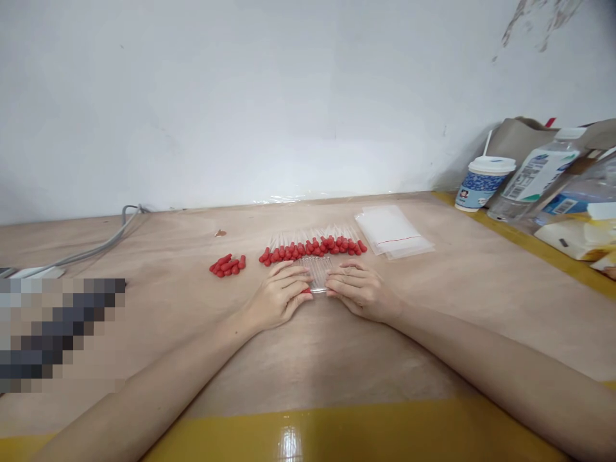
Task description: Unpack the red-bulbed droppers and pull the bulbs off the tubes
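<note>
My left hand (pixel 282 295) and my right hand (pixel 362 292) rest on the table facing each other, fingers closed over the two ends of a row of thin clear glass tubes (pixel 316 273). The tubes lie side by side between them. A bit of red shows at each hand's fingertips; most of it is hidden. Just beyond my hands lies a long row of droppers with red rubber bulbs (pixel 312 247), their clear tips pointing towards the wall. Left of my left hand is a small pile of loose red rubber bulbs (pixel 228 265).
Clear plastic bags (pixel 394 231) lie stacked behind my right hand. A lidded paper cup (pixel 484 183) and a plastic bottle (pixel 539 173) stand at the right. A grey cable (pixel 99 249) runs along the left. Yellow tape (pixel 250 436) edges the table's front.
</note>
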The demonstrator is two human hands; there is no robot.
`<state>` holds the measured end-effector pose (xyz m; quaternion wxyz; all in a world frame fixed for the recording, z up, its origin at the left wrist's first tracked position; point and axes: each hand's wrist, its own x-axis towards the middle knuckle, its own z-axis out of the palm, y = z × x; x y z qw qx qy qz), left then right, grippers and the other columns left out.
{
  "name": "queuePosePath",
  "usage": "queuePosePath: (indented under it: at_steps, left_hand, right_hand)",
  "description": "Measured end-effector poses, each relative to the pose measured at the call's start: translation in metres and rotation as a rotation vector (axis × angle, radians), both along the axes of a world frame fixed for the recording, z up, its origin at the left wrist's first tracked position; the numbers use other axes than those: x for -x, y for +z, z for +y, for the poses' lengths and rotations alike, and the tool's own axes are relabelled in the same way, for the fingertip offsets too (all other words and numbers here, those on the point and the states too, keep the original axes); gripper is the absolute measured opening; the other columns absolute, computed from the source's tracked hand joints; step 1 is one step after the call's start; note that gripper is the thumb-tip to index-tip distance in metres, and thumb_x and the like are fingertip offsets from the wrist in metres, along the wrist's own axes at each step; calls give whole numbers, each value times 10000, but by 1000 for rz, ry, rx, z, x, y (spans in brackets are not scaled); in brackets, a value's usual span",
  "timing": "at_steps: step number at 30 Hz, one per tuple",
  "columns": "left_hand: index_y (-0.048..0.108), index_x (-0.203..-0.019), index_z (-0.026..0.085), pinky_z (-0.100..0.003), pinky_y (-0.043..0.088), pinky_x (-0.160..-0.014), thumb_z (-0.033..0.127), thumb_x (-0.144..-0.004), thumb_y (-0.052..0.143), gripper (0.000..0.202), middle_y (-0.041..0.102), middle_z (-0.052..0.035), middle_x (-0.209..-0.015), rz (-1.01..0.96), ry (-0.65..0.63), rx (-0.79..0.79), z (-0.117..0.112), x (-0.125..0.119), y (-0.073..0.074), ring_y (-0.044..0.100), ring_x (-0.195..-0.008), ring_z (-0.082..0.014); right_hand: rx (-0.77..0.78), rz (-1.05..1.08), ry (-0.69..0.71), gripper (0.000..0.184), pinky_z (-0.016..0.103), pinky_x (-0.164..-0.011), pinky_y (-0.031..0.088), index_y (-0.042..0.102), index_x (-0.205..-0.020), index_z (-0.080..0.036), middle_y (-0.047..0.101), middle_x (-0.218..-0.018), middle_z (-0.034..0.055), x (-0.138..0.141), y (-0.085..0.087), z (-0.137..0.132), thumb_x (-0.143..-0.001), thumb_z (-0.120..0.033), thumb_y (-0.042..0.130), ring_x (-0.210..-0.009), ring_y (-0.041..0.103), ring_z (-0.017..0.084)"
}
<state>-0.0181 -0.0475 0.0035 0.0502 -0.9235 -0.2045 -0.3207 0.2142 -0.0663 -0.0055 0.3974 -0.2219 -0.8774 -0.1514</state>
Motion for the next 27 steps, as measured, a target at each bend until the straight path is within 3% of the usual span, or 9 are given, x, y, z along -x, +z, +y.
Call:
queuePosePath:
  at_steps: [4, 7, 9, 12, 15, 20, 27]
  left_hand:
    - [619, -842, 186, -353, 444, -846, 229, -845, 508, 119, 660, -48, -919, -81, 122, 31, 5, 12, 1, 572, -928, -187]
    - [635, -868, 175, -301, 462, -727, 277, -855, 487, 181, 590, -54, -824, -180, 305, 58, 12, 19, 6, 548, -787, -160]
    - [634, -949, 168, -300, 460, -731, 295, -865, 450, 239, 546, -57, -819, -209, 442, 97, 19, 24, 12, 532, -799, -165]
    - [610, -1048, 154, -318, 457, -769, 293, -861, 401, 313, 518, -68, -841, -223, 641, 186, 32, 40, 26, 523, -875, -193]
    - [607, -1053, 156, -311, 467, -730, 274, -807, 433, 324, 530, -57, -811, -245, 817, 321, 47, 65, 42, 556, -814, -188]
    - [533, -1071, 200, -267, 457, -574, 404, -686, 578, 438, 603, -14, -804, -186, 870, 530, 58, 96, 61, 580, -642, -152]
    - [535, -858, 199, -261, 426, -539, 473, -640, 598, 356, 636, -7, -732, 22, 842, 581, 56, 94, 55, 575, -602, -153]
  right_hand:
    - [88, 108, -139, 176, 306, -763, 443, 641, -947, -189, 678, -841, 50, -19, -2, 8, -860, -209, 489, -848, 601, 159]
    - [147, 110, -360, 224, 302, -671, 396, 654, -978, -198, 636, -712, 38, -25, -4, 14, -869, -274, 474, -700, 560, 156]
    - [166, 84, -446, 241, 300, -675, 362, 649, -1002, -194, 621, -706, 38, -22, -6, 15, -871, -261, 458, -697, 545, 155]
    - [204, 70, -478, 252, 301, -721, 329, 619, -1038, -207, 648, -795, 33, -16, -5, 11, -857, -201, 444, -749, 556, 153]
    - [238, 94, -496, 197, 304, -738, 311, 610, -955, -194, 665, -783, 20, -13, -3, 8, -828, -187, 459, -737, 569, 154]
    - [235, 59, -512, 127, 306, -739, 304, 593, -777, -184, 660, -727, 8, -10, -2, 8, -806, -181, 469, -708, 560, 153]
    - [274, 0, -417, 192, 334, -822, 307, 622, -816, -192, 663, -784, 24, -8, 1, 3, -827, -345, 507, -760, 554, 166]
